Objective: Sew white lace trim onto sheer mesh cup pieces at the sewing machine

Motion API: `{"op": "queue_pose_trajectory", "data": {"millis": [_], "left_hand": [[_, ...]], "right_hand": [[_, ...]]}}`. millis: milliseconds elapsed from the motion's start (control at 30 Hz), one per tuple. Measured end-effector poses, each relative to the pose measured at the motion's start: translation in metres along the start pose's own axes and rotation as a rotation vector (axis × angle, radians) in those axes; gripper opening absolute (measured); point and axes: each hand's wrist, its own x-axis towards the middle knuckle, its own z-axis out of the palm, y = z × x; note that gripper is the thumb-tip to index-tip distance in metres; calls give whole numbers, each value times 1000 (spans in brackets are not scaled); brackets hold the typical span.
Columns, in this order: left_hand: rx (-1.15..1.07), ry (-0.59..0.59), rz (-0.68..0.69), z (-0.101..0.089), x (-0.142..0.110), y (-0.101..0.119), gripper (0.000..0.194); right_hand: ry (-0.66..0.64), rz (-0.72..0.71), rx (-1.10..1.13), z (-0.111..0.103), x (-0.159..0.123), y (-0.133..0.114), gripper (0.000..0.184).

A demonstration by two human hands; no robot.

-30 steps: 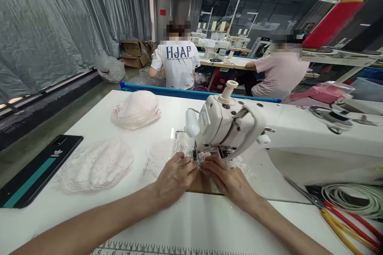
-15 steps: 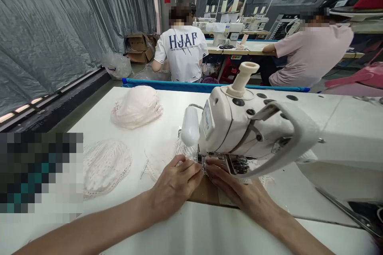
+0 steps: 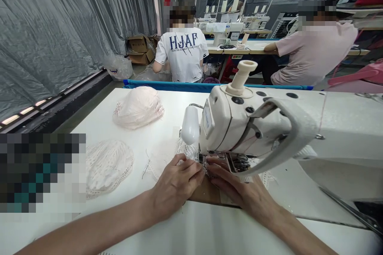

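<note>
A white sewing machine [image 3: 254,123] stands on the white table [image 3: 167,119], its head over the needle area. My left hand [image 3: 175,185] lies with its fingers pressed together on a strip of white lace [image 3: 187,152] just left of the presser foot. My right hand [image 3: 239,189] presses the same lace down at the foot, fingers together and partly under the machine head. A brown card piece [image 3: 206,195] lies under both hands.
Two heaps of white lace pieces lie on the left: one [image 3: 138,107] far, one [image 3: 106,165] nearer. A blurred dark patch [image 3: 38,171] covers the left edge. Two people sit with their backs turned, in a white shirt [image 3: 182,51] and a pink shirt [image 3: 311,53], at other machines.
The view has moved closer to the machine since a second ago. Both hands stay on the lace at the presser foot, almost unmoved.
</note>
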Motion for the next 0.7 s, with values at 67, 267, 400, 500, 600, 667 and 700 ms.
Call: {"op": "queue_pose_trajectory", "data": {"millis": [67, 267, 400, 500, 600, 667, 700], "left_hand": [[-6, -13, -9, 0, 0, 0, 18], [-13, -28, -8, 2, -2, -1, 15], [-7, -25, -7, 1, -1, 0, 16], [-1, -20, -2, 0, 0, 0, 17], [1, -8, 4, 1, 0, 0, 18], [2, -3, 8, 1, 0, 0, 18], [2, -2, 9, 1, -1, 0, 18]], "right_hand": [[-14, 17, 7, -1, 0, 0, 24], [-28, 50, 20, -1, 0, -1, 25], [-22, 56, 10, 0, 0, -2, 25], [-22, 31, -4, 0, 1, -2, 25], [-19, 13, -15, -1, 2, -2, 25], [-17, 12, -20, -1, 2, -2, 25], [-15, 11, -21, -1, 2, -2, 25]]}}
